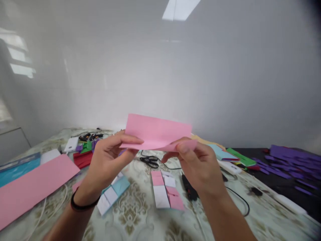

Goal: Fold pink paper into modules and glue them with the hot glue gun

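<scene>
Raised over the table is a sheet of pink paper (157, 131), creased lengthwise so that one panel stands up and a narrower one faces me. My left hand (107, 157) pinches its left end between thumb and fingers; a dark band circles that wrist. At the other end, my right hand (198, 164) grips the paper with the thumb on top. Below, a folded pink and white paper piece (162, 196) lies on the patterned tablecloth (131, 214). A light blue and white folded piece (115, 190) rests partly behind my left forearm.
Black-handled scissors (149, 161) lie behind the folded pieces. A long pink sheet (37, 187) covers the left side. Purple paper strips (288, 162) spread over a dark surface at right. A black object (189, 187) and a cable are near my right wrist. A wall stands behind.
</scene>
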`<action>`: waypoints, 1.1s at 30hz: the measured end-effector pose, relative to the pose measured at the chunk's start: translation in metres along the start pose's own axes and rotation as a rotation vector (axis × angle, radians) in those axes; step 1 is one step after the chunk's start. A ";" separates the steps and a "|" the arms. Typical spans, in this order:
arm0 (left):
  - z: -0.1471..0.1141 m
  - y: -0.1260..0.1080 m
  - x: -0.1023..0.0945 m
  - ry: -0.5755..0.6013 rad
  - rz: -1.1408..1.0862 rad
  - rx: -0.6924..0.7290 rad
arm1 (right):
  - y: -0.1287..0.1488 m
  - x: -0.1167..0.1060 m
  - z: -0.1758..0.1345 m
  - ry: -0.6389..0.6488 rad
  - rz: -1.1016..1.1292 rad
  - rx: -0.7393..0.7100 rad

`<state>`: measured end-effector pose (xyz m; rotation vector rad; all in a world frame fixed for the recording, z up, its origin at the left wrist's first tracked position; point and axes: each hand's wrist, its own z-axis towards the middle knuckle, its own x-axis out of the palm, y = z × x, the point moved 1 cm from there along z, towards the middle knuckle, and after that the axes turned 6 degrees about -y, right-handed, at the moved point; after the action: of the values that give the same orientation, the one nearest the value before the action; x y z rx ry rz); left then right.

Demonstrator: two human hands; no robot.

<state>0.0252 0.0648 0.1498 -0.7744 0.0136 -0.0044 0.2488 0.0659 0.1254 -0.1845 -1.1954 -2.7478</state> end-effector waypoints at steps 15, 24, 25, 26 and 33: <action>0.001 0.018 0.003 0.227 0.307 -0.020 | -0.004 -0.012 0.008 -0.025 -0.366 0.018; 0.000 0.021 0.018 0.144 0.214 -0.104 | 0.000 -0.010 0.008 -0.035 -0.355 -0.049; 0.000 0.020 0.019 0.137 0.200 -0.099 | 0.000 -0.010 0.007 -0.057 -0.337 -0.047; -0.001 0.020 0.020 0.133 0.187 -0.093 | -0.001 -0.010 0.006 -0.078 -0.321 -0.042; -0.003 0.018 0.022 0.206 0.219 -0.172 | -0.006 -0.008 0.007 -0.077 -0.308 0.007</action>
<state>0.0466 0.0757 0.1346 -0.9382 0.2974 0.1269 0.2556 0.0757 0.1244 -0.1143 -1.3554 -3.0219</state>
